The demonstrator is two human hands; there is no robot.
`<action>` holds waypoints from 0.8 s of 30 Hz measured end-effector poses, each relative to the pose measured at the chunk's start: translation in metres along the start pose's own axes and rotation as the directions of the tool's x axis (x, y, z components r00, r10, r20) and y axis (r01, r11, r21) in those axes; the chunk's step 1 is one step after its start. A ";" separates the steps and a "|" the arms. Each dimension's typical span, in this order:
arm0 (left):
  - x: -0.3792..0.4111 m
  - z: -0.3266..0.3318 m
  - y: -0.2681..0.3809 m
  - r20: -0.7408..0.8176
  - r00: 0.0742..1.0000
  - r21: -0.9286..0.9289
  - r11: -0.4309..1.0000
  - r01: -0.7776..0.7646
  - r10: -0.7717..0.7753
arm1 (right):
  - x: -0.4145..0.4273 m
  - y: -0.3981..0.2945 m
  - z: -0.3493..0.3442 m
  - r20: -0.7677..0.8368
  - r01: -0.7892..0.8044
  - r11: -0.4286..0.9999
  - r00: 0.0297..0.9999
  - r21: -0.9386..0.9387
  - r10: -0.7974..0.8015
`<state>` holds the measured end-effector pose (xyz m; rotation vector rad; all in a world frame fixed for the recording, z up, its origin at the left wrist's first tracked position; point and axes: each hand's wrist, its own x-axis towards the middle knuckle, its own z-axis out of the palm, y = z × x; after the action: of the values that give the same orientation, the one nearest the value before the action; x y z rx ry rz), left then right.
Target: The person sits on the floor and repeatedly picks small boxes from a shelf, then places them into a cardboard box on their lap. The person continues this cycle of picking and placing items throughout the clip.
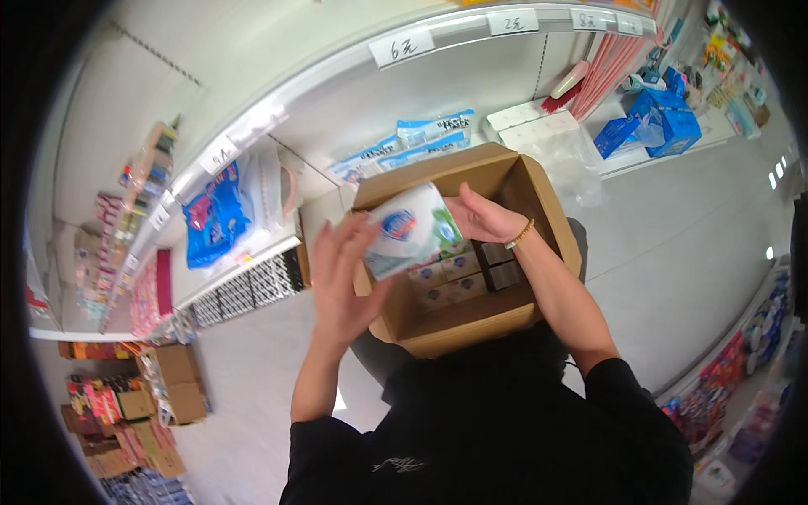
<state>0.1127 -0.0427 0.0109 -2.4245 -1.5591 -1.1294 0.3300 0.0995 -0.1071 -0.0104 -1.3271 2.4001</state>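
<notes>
A white, green and blue boxed pack (pixel 410 228), apparently soap, is held up over an open cardboard box (pixel 555 221). My right hand (pixel 486 218), with a beaded bracelet at the wrist, supports the pack's right side, the thumb raised. My left hand (pixel 347 271) is at the pack's left edge, blurred, its fingers spread; whether it grips the pack is unclear. Down inside the box, below the pack, lie several small white soap boxes (pixel 464 266) beside dark-sided packs (pixel 504 276). The cardboard box rests at my lap, its flaps folded outward.
A white shelf with price tags (pixel 402 47) curves above the box. Behind the box lie blue and white packets (pixel 435 129); a blue carton (pixel 672 123) stands to the right. Blue bagged goods (pixel 218 218) lie on the left shelf. Cardboard cartons (pixel 180 385) stand at lower left.
</notes>
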 end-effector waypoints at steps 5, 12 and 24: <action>-0.067 0.058 0.008 0.146 0.970 0.016 0.981 0.195 -0.195 | -0.001 -0.007 0.009 -0.064 -0.189 0.935 0.982 -0.300 0.177; -0.080 0.076 0.018 0.275 0.943 0.184 0.973 0.140 -0.188 | -0.010 0.027 -0.015 -0.231 -0.476 0.667 0.875 -0.574 0.426; -0.094 0.086 0.007 0.303 0.931 0.206 0.968 0.143 -0.202 | 0.034 0.073 -0.056 -0.406 -0.502 0.160 0.818 -0.850 0.407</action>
<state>0.1444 -0.0844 -0.1055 -2.4809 -1.9057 -0.5912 0.2852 0.1222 -0.1915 -0.9790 -2.8140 1.4614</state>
